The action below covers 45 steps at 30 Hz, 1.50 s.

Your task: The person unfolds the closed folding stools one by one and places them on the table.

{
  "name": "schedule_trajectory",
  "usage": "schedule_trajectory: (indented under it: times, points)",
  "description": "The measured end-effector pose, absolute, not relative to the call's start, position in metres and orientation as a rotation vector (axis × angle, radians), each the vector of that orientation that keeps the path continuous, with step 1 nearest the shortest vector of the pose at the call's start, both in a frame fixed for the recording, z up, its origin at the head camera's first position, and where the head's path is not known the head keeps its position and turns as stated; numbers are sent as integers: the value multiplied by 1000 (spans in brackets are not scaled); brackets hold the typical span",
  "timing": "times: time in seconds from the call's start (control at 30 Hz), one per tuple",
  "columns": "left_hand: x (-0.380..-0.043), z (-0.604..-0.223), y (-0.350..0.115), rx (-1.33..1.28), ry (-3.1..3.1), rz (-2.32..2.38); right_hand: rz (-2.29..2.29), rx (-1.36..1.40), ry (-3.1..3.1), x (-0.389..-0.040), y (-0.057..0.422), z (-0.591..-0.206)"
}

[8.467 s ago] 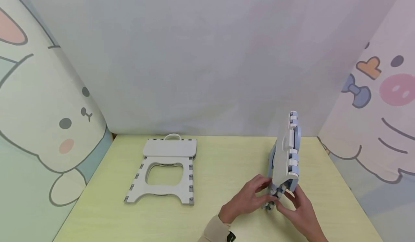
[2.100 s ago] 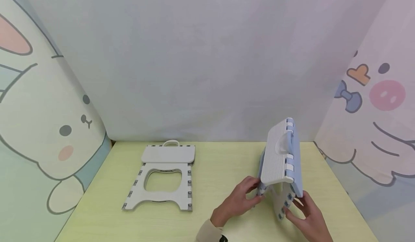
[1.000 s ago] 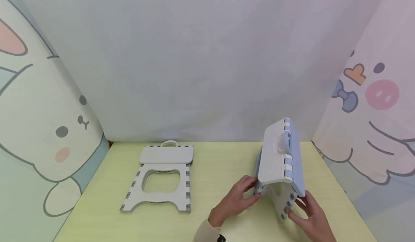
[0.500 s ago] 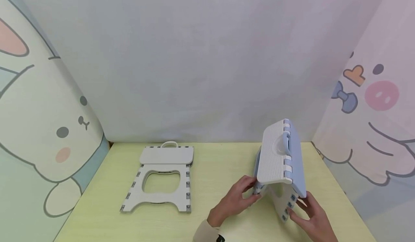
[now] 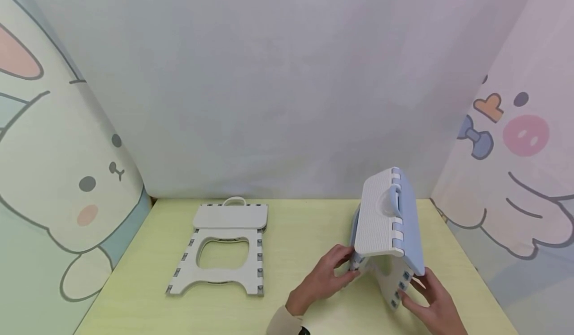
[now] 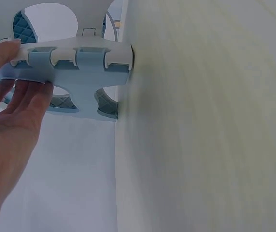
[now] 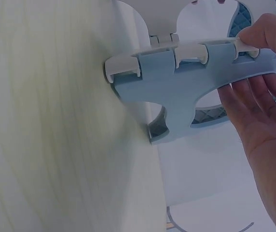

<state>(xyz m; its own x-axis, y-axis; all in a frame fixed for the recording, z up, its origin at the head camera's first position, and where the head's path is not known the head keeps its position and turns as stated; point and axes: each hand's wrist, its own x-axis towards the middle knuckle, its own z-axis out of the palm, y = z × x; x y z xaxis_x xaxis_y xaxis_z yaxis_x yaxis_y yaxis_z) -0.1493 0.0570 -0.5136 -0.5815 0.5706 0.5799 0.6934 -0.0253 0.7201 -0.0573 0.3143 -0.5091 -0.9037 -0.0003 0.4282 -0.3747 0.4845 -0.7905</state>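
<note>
A white-and-blue folding stool [image 5: 376, 210] stands half unfolded at the table's right side, its two seat halves peaked like a roof and its legs apart. My left hand [image 5: 324, 279] grips the edge of its left leg, thumb in front and fingers behind. On the other side, my right hand [image 5: 434, 302] grips the edge of the right leg. Both wrist views show the thumb on the hinged white-and-blue edge, with the fingers under the blue leg panel [image 6: 70, 77] at left and the blue leg panel [image 7: 176, 87] at right.
A grey-white folding stool [image 5: 229, 218] lies folded flat on the left of the pale yellow table [image 5: 296, 235], its loop handle toward the back. A pale curtain [image 5: 287, 85] hangs behind. Cartoon-printed panels [image 5: 58, 175] stand at both sides.
The right-hand stool has gone from nearly folded to peaked; its legs have spread as my hands moved apart. Over the last second the legs part slightly more. The left stool stays put.
</note>
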Motion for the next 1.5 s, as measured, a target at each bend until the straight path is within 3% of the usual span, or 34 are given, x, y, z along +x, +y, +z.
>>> schedule_trajectory:
  times: [0.8, 1.23, 1.5]
  points:
    - [-151, -516, 57, -1401, -2100, -1676, 1383, 268, -2387, -57, 315, -509]
    - [-140, -484, 48, -1425, -2090, -1690, 1410, 321, -2344, -57, 317, -510]
    - [-148, -505, 53, -1395, -2111, -1718, 1399, 280, -2415, -59, 322, -512]
